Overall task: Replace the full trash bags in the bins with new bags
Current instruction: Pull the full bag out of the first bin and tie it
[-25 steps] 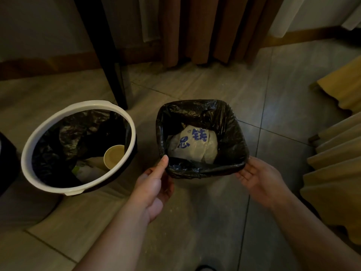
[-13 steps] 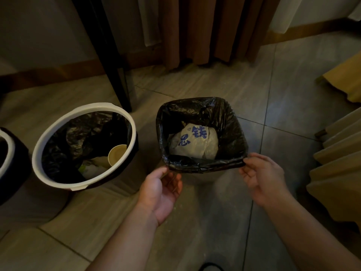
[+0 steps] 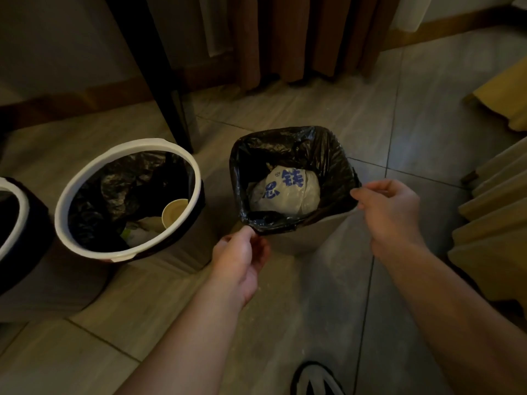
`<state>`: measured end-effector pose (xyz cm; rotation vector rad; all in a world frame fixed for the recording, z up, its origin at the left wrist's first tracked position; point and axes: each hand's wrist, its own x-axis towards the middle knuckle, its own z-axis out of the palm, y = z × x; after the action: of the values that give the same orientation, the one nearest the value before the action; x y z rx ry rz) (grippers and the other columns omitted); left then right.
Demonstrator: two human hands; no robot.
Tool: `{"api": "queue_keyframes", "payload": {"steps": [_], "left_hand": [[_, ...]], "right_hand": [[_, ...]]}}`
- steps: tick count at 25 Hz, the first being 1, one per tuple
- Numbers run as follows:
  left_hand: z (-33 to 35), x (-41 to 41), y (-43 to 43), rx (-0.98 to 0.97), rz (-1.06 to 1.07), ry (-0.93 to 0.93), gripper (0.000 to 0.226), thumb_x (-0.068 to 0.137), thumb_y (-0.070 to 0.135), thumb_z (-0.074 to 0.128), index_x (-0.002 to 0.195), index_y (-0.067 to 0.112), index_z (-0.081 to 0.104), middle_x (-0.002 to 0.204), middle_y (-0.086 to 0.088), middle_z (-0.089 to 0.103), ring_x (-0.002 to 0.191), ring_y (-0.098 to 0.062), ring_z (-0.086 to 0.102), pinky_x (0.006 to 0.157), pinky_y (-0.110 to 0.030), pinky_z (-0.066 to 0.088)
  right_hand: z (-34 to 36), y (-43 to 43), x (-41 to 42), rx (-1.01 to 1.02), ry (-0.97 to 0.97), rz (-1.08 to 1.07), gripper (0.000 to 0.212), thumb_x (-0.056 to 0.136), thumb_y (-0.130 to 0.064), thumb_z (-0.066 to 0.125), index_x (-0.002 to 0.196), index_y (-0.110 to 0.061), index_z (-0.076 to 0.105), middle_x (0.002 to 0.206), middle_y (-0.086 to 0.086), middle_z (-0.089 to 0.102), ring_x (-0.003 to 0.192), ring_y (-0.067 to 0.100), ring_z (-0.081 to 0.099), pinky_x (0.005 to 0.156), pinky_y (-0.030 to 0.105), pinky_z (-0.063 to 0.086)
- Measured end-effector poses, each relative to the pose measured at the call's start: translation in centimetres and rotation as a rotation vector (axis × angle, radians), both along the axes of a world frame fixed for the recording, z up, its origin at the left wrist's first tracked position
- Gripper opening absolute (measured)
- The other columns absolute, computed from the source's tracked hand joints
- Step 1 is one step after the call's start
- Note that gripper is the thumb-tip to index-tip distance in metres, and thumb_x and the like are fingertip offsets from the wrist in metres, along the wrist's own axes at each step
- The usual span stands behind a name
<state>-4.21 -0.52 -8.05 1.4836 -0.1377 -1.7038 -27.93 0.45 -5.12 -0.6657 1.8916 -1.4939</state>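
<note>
Head view: both hands work at the small square bin [image 3: 308, 238], which stands on the tiled floor [image 3: 285, 309] just right of a round white-rimmed bin [image 3: 85, 178]. The left hand [image 3: 242, 260] pinches the near-left corner of the black trash bag [image 3: 336, 166] between thumb and curled fingers. The right hand [image 3: 390, 215], fingers curled, pinches the bag's edge at the near-right corner.

Step in hand, as judged: free the bag's turned-over rim from the bin and lift the bag out. Procedure:
1. Peel the near edge upward evenly at both corners; an uneven pull may tip the light bin.
2. Release the two far corners, then gather all four to close the mouth.
3. Lift straight up; thin film may tear if dragged sideways across the bin's top.

Bag condition: thin, glossy, creased black film, folded over the bin's top on every side in view. The near edge sits bunched above the pale bin wall. Low inside lies a crumpled white plastic bag [image 3: 285, 195] printed with blue characters. The liner looks well under full, so the load should be light.
</note>
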Motion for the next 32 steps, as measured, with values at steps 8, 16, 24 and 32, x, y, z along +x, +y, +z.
{"api": "queue_keyframes", "payload": {"steps": [8, 16, 24, 32], "left_hand": [[1.7, 1.4, -0.3, -0.218, -0.032, -0.205, 0.009, 0.093, 0.013, 0.067, 0.092, 0.016, 0.075, 0.091, -0.007, 0.07, 0.074, -0.015, 0.071, 0.063, -0.03, 0.059], [3.5, 1.5, -3.7, -0.266, -0.196, -0.224, 0.021, 0.092, 0.027, 0.067, 0.076, 0.026, 0.081, 0.077, 0.0, 0.077, 0.07, -0.014, 0.074, 0.062, -0.03, 0.059], [5.8, -0.4, -11.2, -0.584, -0.843, -1.347, 0.046, 0.098, 0.054, 0.055, 0.136, 0.029, 0.045, 0.134, -0.007, 0.048, 0.106, -0.027, 0.06, 0.082, -0.04, 0.056], [5.1, -1.3, -16.6, -0.385, -0.855, -1.101, 0.055, 0.105, 0.029, 0.054, 0.155, 0.019, 0.032, 0.121, -0.011, 0.061, 0.099, -0.028, 0.063, 0.073, -0.033, 0.048]], "right_hand": [[-1.5, -0.1, -0.3, 0.046, 0.148, 0.133, 0.017, 0.09, -0.014, 0.079, 0.093, -0.029, 0.071, 0.085, -0.016, 0.073, 0.077, 0.0, 0.071, 0.069, 0.026, 0.054], [0.2, -6.4, -3.9, 0.129, 0.067, 0.175, 0.019, 0.088, -0.031, 0.074, 0.105, -0.026, 0.067, 0.101, 0.002, 0.072, 0.08, 0.016, 0.077, 0.056, 0.026, 0.058], [-1.6, -14.1, -4.7, 0.399, -0.032, 0.303, 0.025, 0.104, -0.029, 0.054, 0.109, -0.016, 0.075, 0.105, 0.012, 0.076, 0.094, 0.028, 0.074, 0.081, 0.044, 0.063], [-2.4, -14.7, -6.3, 0.225, -0.358, 0.101, 0.022, 0.092, 0.0, 0.068, 0.109, -0.007, 0.079, 0.105, 0.019, 0.078, 0.095, 0.035, 0.078, 0.081, 0.048, 0.066]]}}
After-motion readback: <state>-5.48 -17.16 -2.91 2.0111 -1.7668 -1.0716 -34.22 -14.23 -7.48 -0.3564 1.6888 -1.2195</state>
